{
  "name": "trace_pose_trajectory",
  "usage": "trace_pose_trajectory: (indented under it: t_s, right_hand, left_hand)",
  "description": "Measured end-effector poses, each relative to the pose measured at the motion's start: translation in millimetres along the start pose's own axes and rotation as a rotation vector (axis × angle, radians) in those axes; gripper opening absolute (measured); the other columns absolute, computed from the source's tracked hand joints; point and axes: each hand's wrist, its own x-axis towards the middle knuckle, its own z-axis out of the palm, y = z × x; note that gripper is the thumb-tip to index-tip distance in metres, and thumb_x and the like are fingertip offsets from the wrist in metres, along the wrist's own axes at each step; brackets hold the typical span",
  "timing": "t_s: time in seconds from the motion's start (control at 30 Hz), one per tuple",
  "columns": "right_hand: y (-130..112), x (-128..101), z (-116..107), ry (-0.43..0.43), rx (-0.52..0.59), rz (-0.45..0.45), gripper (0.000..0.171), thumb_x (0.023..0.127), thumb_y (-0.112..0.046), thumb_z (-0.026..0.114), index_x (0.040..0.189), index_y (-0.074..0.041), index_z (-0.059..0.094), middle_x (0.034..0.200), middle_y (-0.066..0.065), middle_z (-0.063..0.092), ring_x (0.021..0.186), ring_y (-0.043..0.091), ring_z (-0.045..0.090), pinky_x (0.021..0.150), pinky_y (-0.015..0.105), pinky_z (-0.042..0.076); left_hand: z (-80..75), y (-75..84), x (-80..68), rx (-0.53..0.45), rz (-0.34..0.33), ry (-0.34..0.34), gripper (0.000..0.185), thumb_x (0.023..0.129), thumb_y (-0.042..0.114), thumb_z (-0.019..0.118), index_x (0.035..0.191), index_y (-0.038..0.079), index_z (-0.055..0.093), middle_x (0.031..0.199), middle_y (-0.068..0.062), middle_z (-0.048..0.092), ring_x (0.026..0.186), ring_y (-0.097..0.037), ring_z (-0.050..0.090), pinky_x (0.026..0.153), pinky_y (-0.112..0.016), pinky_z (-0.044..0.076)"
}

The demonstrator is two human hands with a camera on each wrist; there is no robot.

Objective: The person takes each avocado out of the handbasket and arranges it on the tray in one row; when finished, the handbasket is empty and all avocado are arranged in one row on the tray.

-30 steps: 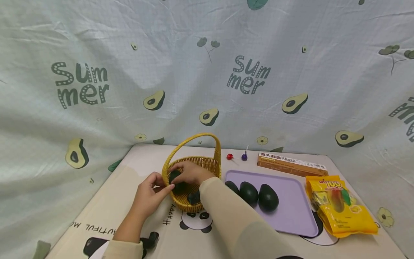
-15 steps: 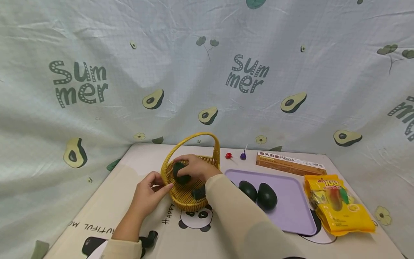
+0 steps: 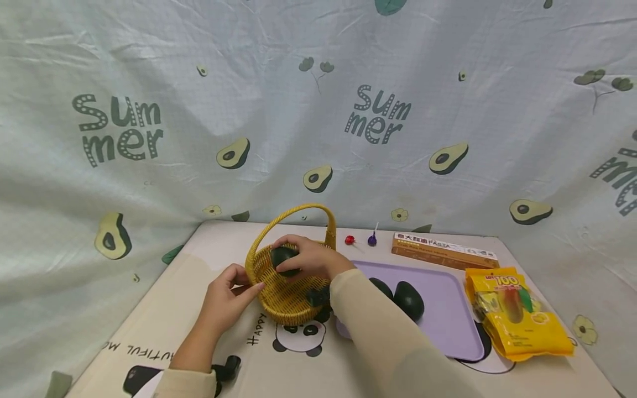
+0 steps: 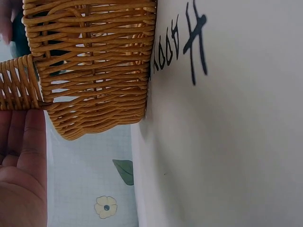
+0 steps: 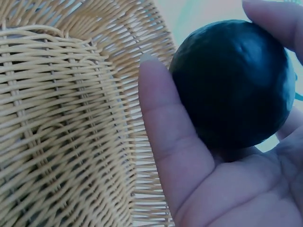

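Note:
A yellow wicker basket [image 3: 288, 307] with a tall arched handle stands on the table. My right hand [image 3: 311, 257] holds a dark green avocado [image 3: 283, 260] over the basket's opening, thumb on one side and fingers on the other. The right wrist view shows the round end of this avocado [image 5: 232, 85] in the grip, beside the bare woven inside of the basket [image 5: 57, 127]. At the left, my left hand [image 3: 226, 296] pinches the basket at the foot of its handle. In the left wrist view its fingers [image 4: 31, 142] lie against the handle's base [image 4: 19, 82].
Right of the basket, a lilac tray [image 3: 450, 309] bears avocados [image 3: 409, 301], partly covered by my right sleeve. Behind are a red lollipop [image 3: 350, 240], a purple lollipop [image 3: 372, 239] and a pasta box [image 3: 443, 251]. A yellow candy bag [image 3: 520, 318] lies at the far right.
My right hand has raised the avocado from the basket's left side and drawn it a little to the right. My left hand stays at the handle's foot.

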Motion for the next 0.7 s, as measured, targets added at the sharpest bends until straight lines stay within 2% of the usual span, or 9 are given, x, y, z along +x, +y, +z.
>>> trace_pose_trajectory:
  t_s: [0.13,0.37,0.53,0.7]
  right_hand:
    - [0.5,-7.0,-4.5,0.018,0.029,-0.004,0.048,0.09,-0.01,0.078,0.131,-0.026,0.06,0.139,0.01,0.05,0.122,0.031,0.056,0.093,0.053,0.059]
    - [1.6,-14.0,-10.7,0.017,0.057,-0.033,0.038,0.099,-0.018,0.069,0.136,-0.021,0.063,0.146,0.01,0.05,0.125,0.031,0.058,0.095,0.052,0.059]
    - [0.1,-22.8,-11.1,0.026,-0.027,-0.04,0.033,0.102,-0.022,0.065,0.135,-0.024,0.064,0.148,0.008,0.051,0.124,0.03,0.06,0.092,0.048,0.061]
    - [-5.3,-33.8,-13.7,0.058,-0.171,-0.101,0.038,0.096,-0.021,0.073,0.132,-0.03,0.064,0.143,0.006,0.053,0.121,0.029,0.058,0.086,0.044,0.063]
  left_hand:
    - [0.7,-1.3,0.0,0.007,-0.014,-0.001,0.029,0.088,0.022,0.084,0.102,0.012,0.061,0.098,-0.001,0.068,0.096,-0.015,0.066,0.089,-0.03,0.061]
    - [0.3,-0.1,1.0,0.013,-0.014,0.002,0.029,0.088,0.02,0.084,0.102,0.012,0.061,0.097,-0.002,0.068,0.096,-0.015,0.065,0.089,-0.03,0.06]
    - [1.1,0.2,0.7,0.01,-0.016,-0.004,0.028,0.088,0.019,0.084,0.102,0.012,0.061,0.098,-0.002,0.068,0.096,-0.015,0.065,0.09,-0.032,0.061]
    - [0.5,0.0,1.2,0.014,-0.023,-0.003,0.029,0.088,0.02,0.084,0.103,0.012,0.061,0.099,-0.003,0.068,0.097,-0.015,0.065,0.09,-0.03,0.061]
